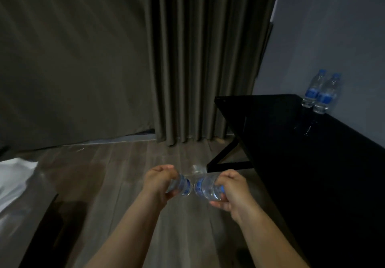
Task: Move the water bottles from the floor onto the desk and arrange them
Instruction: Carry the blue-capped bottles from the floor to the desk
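Left hand: the left hand (158, 181) is clamped round the left bottle (183, 186), which lies on its side in mid-air above the floor (125, 163).
Right hand: the right hand (233, 192) grips the right bottle (206, 188), sideways too.
Between them: blue-labelled ends face each other, just about touching; whether they meet, I cannot tell.
Bench: the black bench (291, 142) stands to the right, against the wall.
Already up there: the back bottle (312, 89) and front bottle (326, 94) stand upright at the far edge, side by side and touching.
Wet patch: droplets (308, 130) glint on the top near that pair.
Backdrop: curtain (187, 59) straight ahead, white sheet (14, 180) at the left edge.
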{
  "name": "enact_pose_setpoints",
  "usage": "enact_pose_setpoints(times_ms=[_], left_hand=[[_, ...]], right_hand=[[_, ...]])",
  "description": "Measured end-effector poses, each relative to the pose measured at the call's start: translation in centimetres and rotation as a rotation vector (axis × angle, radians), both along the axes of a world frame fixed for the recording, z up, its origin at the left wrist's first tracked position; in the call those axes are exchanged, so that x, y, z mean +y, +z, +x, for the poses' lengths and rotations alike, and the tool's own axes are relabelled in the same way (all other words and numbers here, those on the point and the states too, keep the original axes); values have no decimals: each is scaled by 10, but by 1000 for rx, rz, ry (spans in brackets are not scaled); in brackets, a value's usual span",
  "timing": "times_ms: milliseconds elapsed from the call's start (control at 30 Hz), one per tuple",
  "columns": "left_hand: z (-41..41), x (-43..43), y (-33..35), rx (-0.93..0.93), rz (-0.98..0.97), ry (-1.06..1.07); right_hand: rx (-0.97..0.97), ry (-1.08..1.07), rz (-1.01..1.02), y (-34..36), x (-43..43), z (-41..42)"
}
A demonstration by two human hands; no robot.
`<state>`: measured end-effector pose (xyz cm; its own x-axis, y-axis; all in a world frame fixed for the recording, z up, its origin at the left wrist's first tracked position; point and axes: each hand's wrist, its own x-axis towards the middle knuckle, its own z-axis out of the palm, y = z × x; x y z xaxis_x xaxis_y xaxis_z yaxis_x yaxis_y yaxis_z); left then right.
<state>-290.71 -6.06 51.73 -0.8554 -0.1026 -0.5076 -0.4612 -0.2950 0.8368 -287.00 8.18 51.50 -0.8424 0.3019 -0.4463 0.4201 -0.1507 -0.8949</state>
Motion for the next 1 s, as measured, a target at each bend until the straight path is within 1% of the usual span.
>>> enact_pose_setpoints(times_ms=[133,267,333,400,533,667,867,1000], left_hand=[[-75,3,12,41,-22,-76],[-141,20,24,59,-65,-162],[-171,33,29,63,-88,-220],[-198,51,33,84,-69,-261],[-250,101,44,152,-60,-325],[-292,165,53,202,-40,-371],[-348,260,63,165,-41,-469],[-372,308,62,128,-57,-519]], right_hand=[[22,-44,-15,13,0,-58],[22,-150,-22,21,17,-111],[48,-204,-19,26,30,-135],[94,-245,-19,33,47,-158],[166,-308,-23,42,92,-201],[185,-365,1,45,150,-245],[150,-375,29,54,241,-291],[101,-392,-7,58,287,-310]])
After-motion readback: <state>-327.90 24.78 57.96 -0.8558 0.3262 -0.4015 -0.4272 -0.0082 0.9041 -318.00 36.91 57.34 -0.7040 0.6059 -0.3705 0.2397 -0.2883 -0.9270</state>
